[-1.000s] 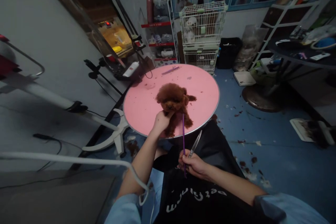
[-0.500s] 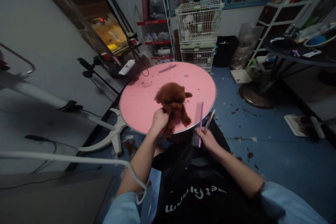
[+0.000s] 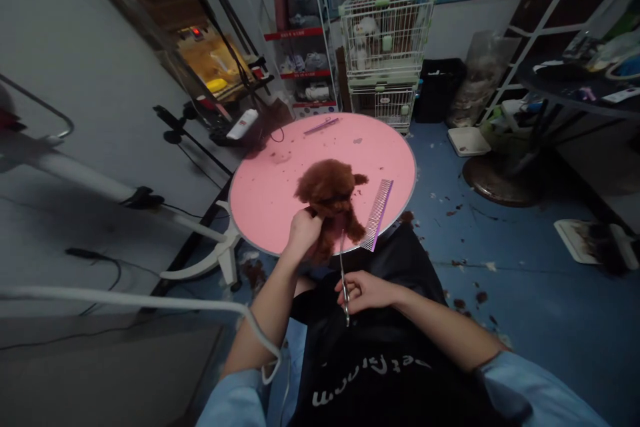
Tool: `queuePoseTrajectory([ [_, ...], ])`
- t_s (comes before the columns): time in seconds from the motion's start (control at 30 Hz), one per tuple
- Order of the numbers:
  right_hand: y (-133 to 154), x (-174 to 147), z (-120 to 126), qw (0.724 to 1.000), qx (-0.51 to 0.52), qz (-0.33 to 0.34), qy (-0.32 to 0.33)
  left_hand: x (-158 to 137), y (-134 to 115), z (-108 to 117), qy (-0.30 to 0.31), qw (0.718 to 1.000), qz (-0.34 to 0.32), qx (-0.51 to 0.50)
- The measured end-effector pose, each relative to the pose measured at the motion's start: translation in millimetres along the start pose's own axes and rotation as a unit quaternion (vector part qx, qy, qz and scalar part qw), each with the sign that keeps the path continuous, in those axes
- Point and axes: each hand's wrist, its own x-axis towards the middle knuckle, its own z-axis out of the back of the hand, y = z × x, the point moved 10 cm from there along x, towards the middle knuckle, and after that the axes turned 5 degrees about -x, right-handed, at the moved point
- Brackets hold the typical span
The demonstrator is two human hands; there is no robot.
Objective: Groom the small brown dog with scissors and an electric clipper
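A small brown curly-haired dog (image 3: 331,197) stands on a round pink table (image 3: 280,187), facing me. My left hand (image 3: 303,232) grips the dog at its chest and front leg. Nearer to me, my right hand (image 3: 365,292) holds a pair of scissors (image 3: 343,277) whose blades point up toward the dog's front. A purple comb (image 3: 378,215) lies on the table at its near right edge, just right of the dog.
A second purple comb (image 3: 321,125) and a white clipper (image 3: 241,127) lie at the table's far side. Wire cages (image 3: 387,47) stand behind, shelves at the right. Hair clippings litter the blue floor (image 3: 500,267). A white hose (image 3: 150,303) crosses the lower left.
My right hand laid the purple comb down on the table's right edge and drew back toward me. It now holds only the scissors, pointed at the dog. My left hand kept its grip.
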Motion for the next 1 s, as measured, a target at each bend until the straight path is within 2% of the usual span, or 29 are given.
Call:
queuePoseTrajectory([
  [0.17, -3.6, 20.4, 4.5, 0.999, -0.038, 0.014, 0.019, 0.8, 4.0, -0.2, 0.002, 1.0, 0.015, -0.006],
  [0.33, -13.5, 19.4, 7.5, 0.999, -0.031, -0.006, 0.031, 0.8, 1.6, 1.3, -0.004, 1.0, 0.015, 0.013],
  [0.53, 0.6, 19.7, 14.6, 0.998, -0.054, 0.022, 0.039, -0.8, -3.6, 5.2, -0.014, 1.0, -0.007, 0.011],
  [0.7, 1.6, 22.2, 17.7, 0.997, -0.055, 0.011, 0.043, -2.4, -5.2, 2.8, 0.004, 1.0, -0.011, 0.02],
  [1.0, 11.6, 24.7, 18.3, 0.998, -0.039, 0.012, 0.055, -1.6, -1.1, 1.1, -0.009, 1.0, -0.002, -0.01],
])
